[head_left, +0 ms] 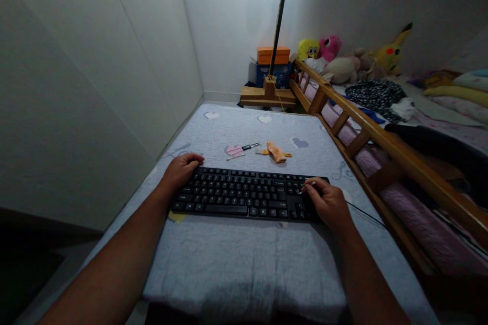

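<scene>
A black keyboard [244, 194] lies flat on a cloth-covered table [244, 264]. My left hand [182, 171] grips its upper left end, fingers curled over the edge. Over the number keys at the other end is my right hand [326, 200], fingers pinched on a thin white stick that looks like a cotton swab [313, 183]; its lower tip is down among the keys. Behind the keyboard lie another cotton swab [235, 157], a dark-handled tool with a metal tip [247, 147], and a yellow brush [262, 152] partly under an orange cloth [276, 152].
The keyboard's cable [364, 212] runs off to the right. A wooden bed rail [358, 117] borders the table's right side, with plush toys [389, 56] on the bed. A white cabinet [114, 61] stands left. At the back, a dark pole [280, 15] rises from a wooden base [267, 94].
</scene>
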{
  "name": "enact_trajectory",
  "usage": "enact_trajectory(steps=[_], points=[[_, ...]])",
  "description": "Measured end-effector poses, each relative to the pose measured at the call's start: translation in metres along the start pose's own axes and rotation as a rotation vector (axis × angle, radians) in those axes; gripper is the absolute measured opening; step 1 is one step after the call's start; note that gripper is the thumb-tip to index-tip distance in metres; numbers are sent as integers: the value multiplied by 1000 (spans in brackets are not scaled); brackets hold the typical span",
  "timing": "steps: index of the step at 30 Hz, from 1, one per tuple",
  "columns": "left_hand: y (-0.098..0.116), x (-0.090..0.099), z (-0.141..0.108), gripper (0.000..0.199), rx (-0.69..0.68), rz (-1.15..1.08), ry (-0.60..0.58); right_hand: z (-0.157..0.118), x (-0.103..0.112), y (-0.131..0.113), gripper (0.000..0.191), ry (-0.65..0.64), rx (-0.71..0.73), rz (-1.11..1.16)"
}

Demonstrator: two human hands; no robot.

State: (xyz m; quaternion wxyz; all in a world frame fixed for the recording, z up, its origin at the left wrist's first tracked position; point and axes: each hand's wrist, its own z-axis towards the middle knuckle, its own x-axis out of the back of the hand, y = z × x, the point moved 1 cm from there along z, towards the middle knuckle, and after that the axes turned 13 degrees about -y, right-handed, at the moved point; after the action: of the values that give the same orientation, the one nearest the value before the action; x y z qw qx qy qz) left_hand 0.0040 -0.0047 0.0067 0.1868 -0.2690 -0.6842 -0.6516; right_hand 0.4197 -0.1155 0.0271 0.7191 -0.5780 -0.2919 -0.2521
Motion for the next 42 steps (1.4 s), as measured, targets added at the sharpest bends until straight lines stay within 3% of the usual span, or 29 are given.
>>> enact_trajectory(steps=[29, 42], points=[[-7, 0, 4, 30, -23, 17, 3, 0, -2, 6, 19, 16, 17, -8], [0, -1, 1, 29, 4, 0, 14, 0, -1, 4, 20, 11, 12, -16]])
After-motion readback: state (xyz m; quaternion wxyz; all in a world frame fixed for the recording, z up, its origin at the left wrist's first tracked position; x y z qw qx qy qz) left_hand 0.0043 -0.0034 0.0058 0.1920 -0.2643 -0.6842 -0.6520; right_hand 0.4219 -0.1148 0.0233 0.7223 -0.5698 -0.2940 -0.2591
